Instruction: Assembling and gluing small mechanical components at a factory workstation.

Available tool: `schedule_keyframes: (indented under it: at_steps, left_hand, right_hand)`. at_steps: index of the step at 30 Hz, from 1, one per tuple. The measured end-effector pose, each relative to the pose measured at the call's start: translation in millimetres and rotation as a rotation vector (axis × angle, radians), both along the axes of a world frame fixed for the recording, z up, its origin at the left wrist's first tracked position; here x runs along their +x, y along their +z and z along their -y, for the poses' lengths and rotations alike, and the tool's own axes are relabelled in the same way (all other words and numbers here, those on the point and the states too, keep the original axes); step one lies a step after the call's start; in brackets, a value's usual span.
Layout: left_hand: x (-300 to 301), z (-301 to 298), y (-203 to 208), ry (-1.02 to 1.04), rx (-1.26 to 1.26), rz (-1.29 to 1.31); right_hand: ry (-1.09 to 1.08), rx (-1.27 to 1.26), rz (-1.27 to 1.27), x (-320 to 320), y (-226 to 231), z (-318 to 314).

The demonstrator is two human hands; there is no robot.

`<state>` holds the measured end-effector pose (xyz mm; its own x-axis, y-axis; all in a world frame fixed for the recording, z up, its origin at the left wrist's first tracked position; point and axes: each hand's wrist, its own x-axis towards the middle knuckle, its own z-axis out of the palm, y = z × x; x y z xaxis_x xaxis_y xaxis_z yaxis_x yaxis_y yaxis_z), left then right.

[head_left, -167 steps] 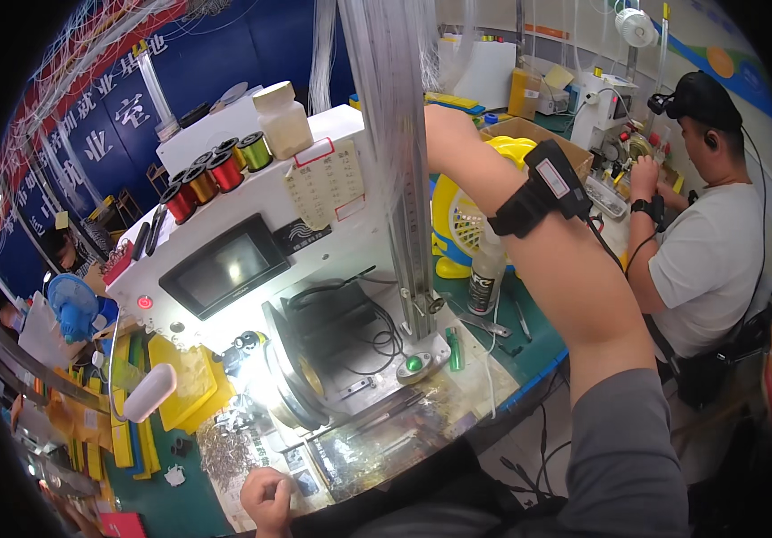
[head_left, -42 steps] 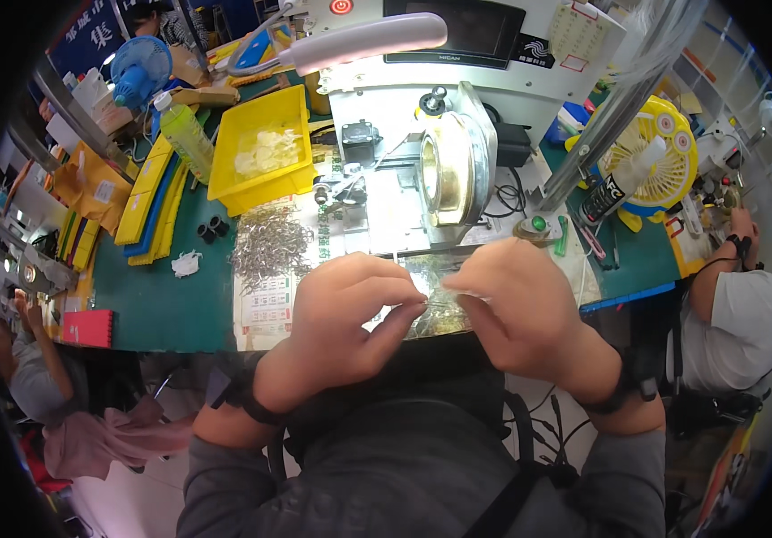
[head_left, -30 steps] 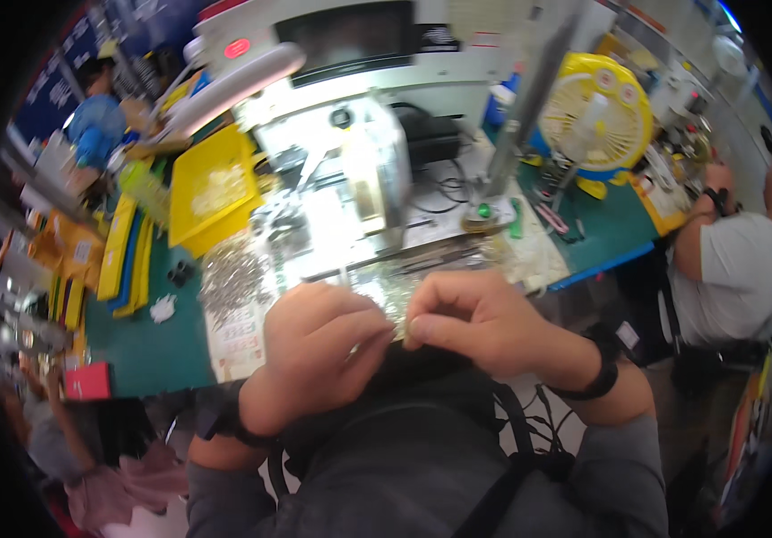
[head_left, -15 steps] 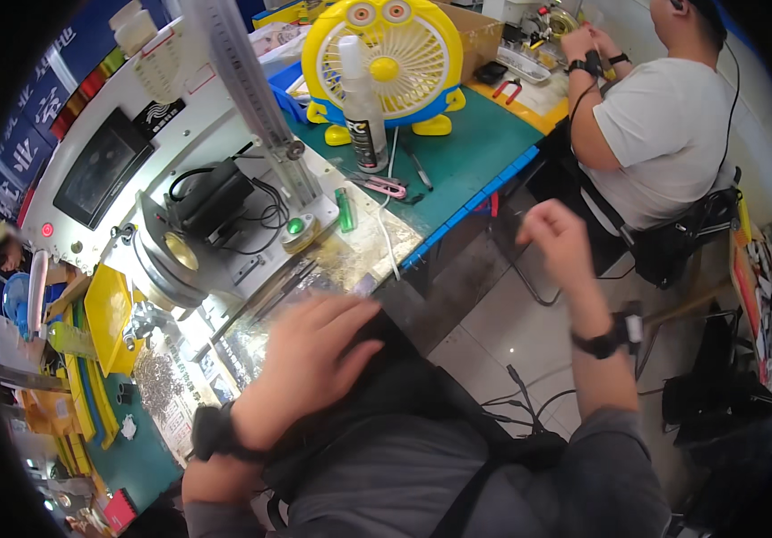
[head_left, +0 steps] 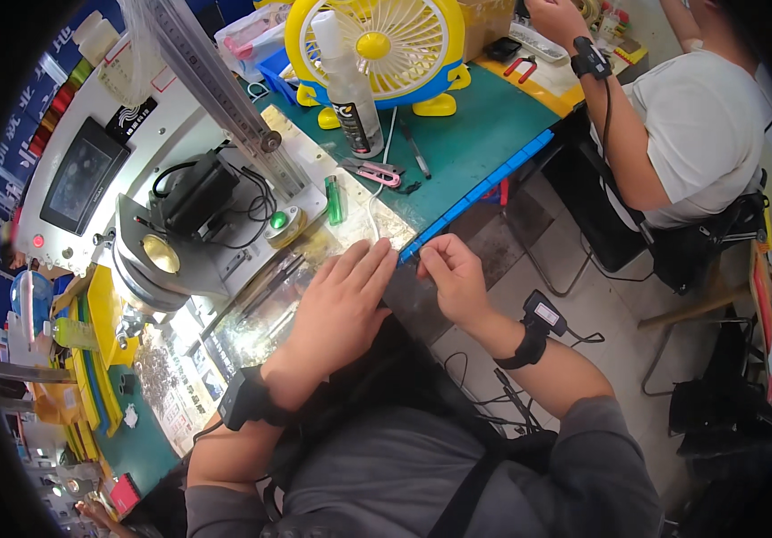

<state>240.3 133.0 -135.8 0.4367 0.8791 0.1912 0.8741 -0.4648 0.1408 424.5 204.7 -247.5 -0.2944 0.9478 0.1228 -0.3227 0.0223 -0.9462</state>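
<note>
Side by side near the front edge of the green-topped bench [head_left: 480, 148], both bare hands are close together without touching. The left hand [head_left: 336, 300] lies palm down, its fingers straight and pressed together, the thumb set a little apart; nothing shows in its grasp, though the palm is hidden. The right hand [head_left: 453, 278] is curled, thumb against the index finger as in a pinch, and whether something thin sits between them I cannot tell.

Nearest to the left fingertips, just beyond them, is the lower end of a white cord [head_left: 371, 215]; contact is uncertain. Beyond that hand and slightly to its left lies a green lighter [head_left: 334, 199], with a round green button [head_left: 278, 220] on its housing farther left. Ahead of both hands, past the cord, are a pink-handled cutter [head_left: 375, 173], a dark pen [head_left: 417, 154] and an upright clear bottle [head_left: 356, 112] in front of a yellow and blue fan [head_left: 373, 45].

To the left of the left hand stand a metal ring wheel [head_left: 148, 260] and a white machine whose dark screen [head_left: 84, 175] is tilted back; a yellow tray [head_left: 108, 314] is farther left. Well to the right of the right hand, a co-worker in a white shirt [head_left: 695, 130] sits at the same bench. A black band [head_left: 529, 342] circles the right wrist.
</note>
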Motion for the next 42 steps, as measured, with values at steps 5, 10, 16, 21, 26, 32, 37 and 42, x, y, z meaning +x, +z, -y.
schedule_keyframes:
  at_steps: [5,10,16,21,26,32,37,42]
  left_hand:
    - [-2.3,-0.5,-1.5,-0.001,-0.004,0.012]
    - [-3.5,0.8,-2.4,0.002,-0.008,0.028]
    - [-5.7,-0.5,-4.1,-0.014,-0.01,0.038]
    - [-21.8,25.7,5.9,-0.019,-0.03,0.209]
    - [-70.5,108.0,50.2,-0.346,-0.163,0.884]
    - [-66.3,186.7,80.0,-0.742,-0.041,1.546]
    - [-100.6,222.0,76.2,-0.963,0.241,1.766]
    - [-174.6,272.7,64.6,-0.794,0.203,1.364]
  right_hand:
    - [-0.054,-0.017,-0.029,-6.6,-2.9,1.0]
    - [-0.058,-0.055,0.03,-0.4,-7.2,-3.8]
    - [0.095,-0.176,-0.214,16.6,-30.5,-8.3]
    - [0.23,-0.109,0.294,51.5,-2.4,-22.0]
    - [-0.181,0.756,0.757,41.0,71.3,-2.4]
    - [0.057,1.121,0.41,-44.8,140.3,63.9]
    - [0.453,1.208,0.301,-147.3,168.5,118.6]
    - [0.798,1.233,0.227,-243.2,160.6,172.2]
